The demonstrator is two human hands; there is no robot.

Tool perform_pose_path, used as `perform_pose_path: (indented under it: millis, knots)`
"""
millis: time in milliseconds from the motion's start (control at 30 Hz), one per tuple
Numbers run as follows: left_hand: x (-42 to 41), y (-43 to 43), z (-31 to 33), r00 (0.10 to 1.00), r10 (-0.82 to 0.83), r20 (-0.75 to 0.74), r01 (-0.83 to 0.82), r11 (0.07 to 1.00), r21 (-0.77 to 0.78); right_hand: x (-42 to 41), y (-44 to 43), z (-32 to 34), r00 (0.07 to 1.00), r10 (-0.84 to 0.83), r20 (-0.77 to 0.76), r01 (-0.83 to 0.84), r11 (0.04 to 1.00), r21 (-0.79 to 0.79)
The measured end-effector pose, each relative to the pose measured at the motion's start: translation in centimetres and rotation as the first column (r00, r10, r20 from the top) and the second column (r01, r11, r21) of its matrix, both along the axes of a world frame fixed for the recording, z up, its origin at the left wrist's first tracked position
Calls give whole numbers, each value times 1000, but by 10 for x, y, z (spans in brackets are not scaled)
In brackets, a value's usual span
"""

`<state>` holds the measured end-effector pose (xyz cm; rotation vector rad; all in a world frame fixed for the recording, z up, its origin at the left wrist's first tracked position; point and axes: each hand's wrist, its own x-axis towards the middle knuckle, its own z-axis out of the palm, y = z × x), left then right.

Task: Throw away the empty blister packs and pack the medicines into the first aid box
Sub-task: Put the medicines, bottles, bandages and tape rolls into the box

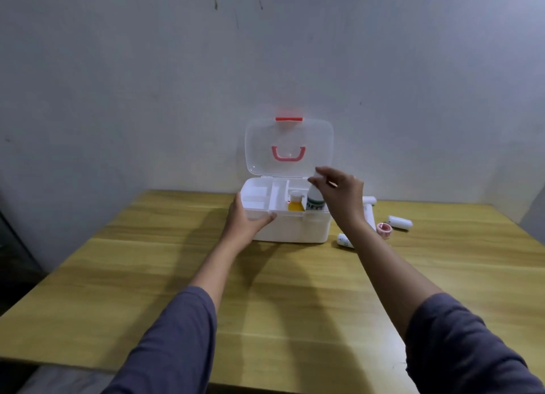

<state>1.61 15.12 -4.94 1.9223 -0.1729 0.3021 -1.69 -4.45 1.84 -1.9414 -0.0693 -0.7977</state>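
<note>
A white first aid box [298,230] stands open at the back of the wooden table, its clear lid [289,148] with a pink handle leaning up against the wall. Inside its right compartment stand a small bottle of yellow liquid [295,202] and a taller white bottle with a green label [315,200]. My right hand [339,191] grips that white bottle by its top, the bottle's base down in the box. My left hand [246,219] holds the box's front left corner. The tray's left compartments look bare.
Right of the box lie a white tube [345,241], a pink tape roll [384,228], a white cylindrical container [400,222] and another white item [369,206] partly hidden behind my right arm. The yellow wooden table [295,305] reaches toward me; a grey wall rises behind.
</note>
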Motion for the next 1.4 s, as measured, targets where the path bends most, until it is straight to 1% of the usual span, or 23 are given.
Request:
perform_pose_path:
  millis: [100, 200, 400, 500, 567, 700, 867, 1000, 1067, 1133, 1233, 1300, 1400]
  knots:
    - [1, 1, -3, 1000, 2, 5, -2, 1000, 5, 1, -4, -12, 995, 34, -97, -38, 998, -44]
    - [2, 2, -5, 1000, 12, 3, -12, 1000, 16, -1, -7, -21, 991, 40, -131, -58, 988, -141]
    - [2, 2, -4, 1000, 8, -10, -8, 1000, 25, 6, -11, -24, 988, 47, -145, -77, 975, -207]
    - [2, 1, -3, 1000, 7, -16, -6, 999, 32, 11, -11, -21, 983, 57, -175, -105, 955, -276]
    - [1, 2, -4, 1000, 5, -20, -5, 999, 35, 13, -10, -20, 985, 58, -165, -110, 939, -326]
    - [1, 2, -4, 1000, 14, -21, -13, 999, 41, 12, -8, -22, 983, 49, -175, -114, 918, -381]
    - [-1, 3, -4, 1000, 11, -21, -10, 999, 41, 7, -13, -23, 979, 72, -192, -140, 919, -368]
    - [-1, 1, -1, 999, 28, -22, -26, 998, 65, 7, -21, -22, 979, 86, -186, -157, 896, -416]
    - [1, 0, 1, 999, 45, -23, -43, 997, 69, 5, -27, -22, 974, 84, -209, -163, 902, -400]
    - [4, -1, 2, 999, 49, -23, -47, 997, 59, 1, -35, -25, 978, 49, -205, -122, 926, -357]
    - [6, -2, 2, 998, 44, -47, -41, 998, 49, -11, -52, -40, 983, -40, -180, -13, 960, -281]
    - [5, -3, 0, 999, 43, -34, -42, 998, 37, -19, -65, -59, 966, -81, -247, 3, 954, -300]
    - [5, -3, -2, 999, 47, -17, -47, 999, 19, -26, -81, -89, 896, -123, -426, -87, 893, -441]
